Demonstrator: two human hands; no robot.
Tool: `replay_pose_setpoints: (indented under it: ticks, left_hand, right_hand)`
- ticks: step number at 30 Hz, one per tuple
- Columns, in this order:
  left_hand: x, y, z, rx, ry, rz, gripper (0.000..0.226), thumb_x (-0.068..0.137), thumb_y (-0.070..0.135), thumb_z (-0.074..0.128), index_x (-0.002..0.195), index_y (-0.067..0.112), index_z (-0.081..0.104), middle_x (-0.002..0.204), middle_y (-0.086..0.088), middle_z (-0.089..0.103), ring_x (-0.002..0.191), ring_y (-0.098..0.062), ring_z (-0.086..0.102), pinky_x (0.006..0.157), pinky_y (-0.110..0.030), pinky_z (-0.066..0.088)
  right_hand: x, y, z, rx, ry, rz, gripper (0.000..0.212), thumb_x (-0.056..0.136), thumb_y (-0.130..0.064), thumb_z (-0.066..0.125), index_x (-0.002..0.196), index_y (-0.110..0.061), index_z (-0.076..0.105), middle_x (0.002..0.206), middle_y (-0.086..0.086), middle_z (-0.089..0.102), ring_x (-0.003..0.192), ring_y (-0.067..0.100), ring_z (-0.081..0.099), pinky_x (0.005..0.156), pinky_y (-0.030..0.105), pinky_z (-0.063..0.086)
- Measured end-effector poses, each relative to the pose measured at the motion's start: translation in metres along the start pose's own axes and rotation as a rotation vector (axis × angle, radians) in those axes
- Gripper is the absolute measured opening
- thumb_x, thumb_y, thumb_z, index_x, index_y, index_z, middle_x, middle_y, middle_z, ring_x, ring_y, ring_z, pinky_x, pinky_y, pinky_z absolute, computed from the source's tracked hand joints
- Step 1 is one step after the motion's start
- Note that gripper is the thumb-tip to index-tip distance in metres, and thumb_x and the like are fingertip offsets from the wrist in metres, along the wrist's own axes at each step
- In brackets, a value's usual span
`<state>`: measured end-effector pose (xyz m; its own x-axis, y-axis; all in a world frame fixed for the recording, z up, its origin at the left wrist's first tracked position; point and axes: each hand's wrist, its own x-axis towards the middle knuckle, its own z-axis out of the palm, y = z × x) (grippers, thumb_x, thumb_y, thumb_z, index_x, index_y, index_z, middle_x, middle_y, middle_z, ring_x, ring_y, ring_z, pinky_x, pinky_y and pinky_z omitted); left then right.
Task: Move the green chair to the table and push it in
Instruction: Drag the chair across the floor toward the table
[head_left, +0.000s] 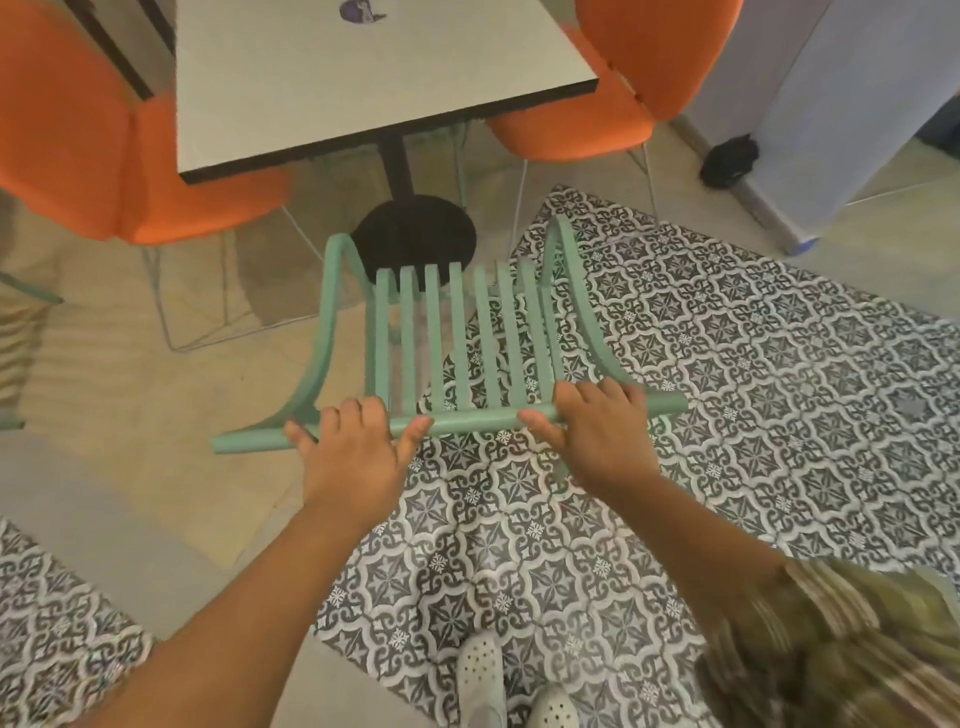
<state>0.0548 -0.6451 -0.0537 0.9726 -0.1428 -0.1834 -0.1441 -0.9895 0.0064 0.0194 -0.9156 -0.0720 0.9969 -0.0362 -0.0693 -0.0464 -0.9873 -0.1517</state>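
Both my arms reach forward and down, bare from the wrist up, the right one (691, 540) emerging from a striped sleeve (841, 654). My left hand (353, 447) lies palm-down, fingers (345, 415) curled over the green chair (467, 332)'s top rail, thumb stretched along it toward the middle. My right hand (597, 431) mirrors it just apart, knuckles up, fingers wrapped over the same rail, thumb pointing inward. My two light perforated shoes (485, 680) stand below.
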Motion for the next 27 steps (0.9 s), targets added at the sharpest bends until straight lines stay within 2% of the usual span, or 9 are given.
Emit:
replay_pose_setpoints:
  ticks: [4, 8, 15, 20, 24, 27]
  left_hand:
    - [0.008, 0.028, -0.001, -0.023, -0.014, -0.046, 0.078, 0.094, 0.074, -0.001, 0.110, 0.016, 0.049, 0.111, -0.007, 0.056, 0.109, -0.032, 0.051, 0.105, -0.076, 0.025]
    - [0.014, 0.053, -0.002, -0.030, -0.004, -0.088, 0.073, 0.096, 0.072, 0.001, 0.107, 0.018, 0.048, 0.105, -0.005, 0.056, 0.104, -0.031, 0.052, 0.104, -0.075, 0.027]
    - [0.024, 0.080, -0.002, -0.045, 0.018, -0.170, 0.070, 0.096, 0.073, 0.006, 0.102, 0.019, 0.050, 0.099, -0.003, 0.056, 0.099, -0.030, 0.055, 0.102, -0.077, 0.029]
    - [0.029, 0.091, 0.000, -0.055, 0.045, -0.208, 0.068, 0.098, 0.071, 0.013, 0.100, 0.015, 0.051, 0.099, -0.006, 0.058, 0.099, -0.033, 0.055, 0.101, -0.078, 0.028]
    - [0.043, 0.095, -0.002, -0.056, 0.059, -0.224, 0.073, 0.096, 0.073, 0.008, 0.105, 0.015, 0.051, 0.103, -0.007, 0.058, 0.100, -0.032, 0.055, 0.103, -0.078, 0.027]
    - [0.058, 0.094, -0.007, -0.050, 0.068, -0.235, 0.072, 0.097, 0.073, 0.010, 0.107, 0.014, 0.051, 0.104, -0.007, 0.058, 0.101, -0.032, 0.054, 0.105, -0.078, 0.025]
  right_hand:
    - [0.015, 0.031, -0.006, 0.009, 0.008, -0.049, 0.069, 0.097, -0.079, 0.007, 0.097, -0.028, 0.053, 0.085, -0.011, 0.053, 0.088, 0.020, 0.051, 0.102, 0.051, 0.040]
    - [0.031, 0.055, -0.010, 0.023, 0.045, -0.082, 0.064, 0.098, -0.078, 0.010, 0.093, -0.030, 0.052, 0.083, -0.012, 0.050, 0.084, 0.018, 0.045, 0.100, 0.051, 0.042]
    - [0.059, 0.085, -0.009, -0.003, 0.029, -0.162, 0.069, 0.100, -0.077, 0.011, 0.100, -0.027, 0.058, 0.084, -0.010, 0.055, 0.085, 0.020, 0.053, 0.095, 0.050, 0.044]
    - [0.075, 0.097, -0.008, -0.005, 0.117, -0.237, 0.070, 0.102, -0.072, 0.016, 0.104, -0.021, 0.063, 0.083, -0.008, 0.057, 0.077, 0.015, 0.044, 0.089, 0.047, 0.048]
    - [0.096, 0.097, -0.015, -0.071, 0.057, -0.207, 0.079, 0.097, -0.078, 0.005, 0.104, -0.025, 0.063, 0.079, -0.013, 0.046, 0.076, 0.016, 0.042, 0.088, 0.045, 0.047]
    - [0.115, 0.094, -0.020, -0.070, -0.003, -0.206, 0.090, 0.091, -0.082, -0.006, 0.108, -0.025, 0.061, 0.085, -0.010, 0.055, 0.085, 0.018, 0.051, 0.096, 0.046, 0.042]
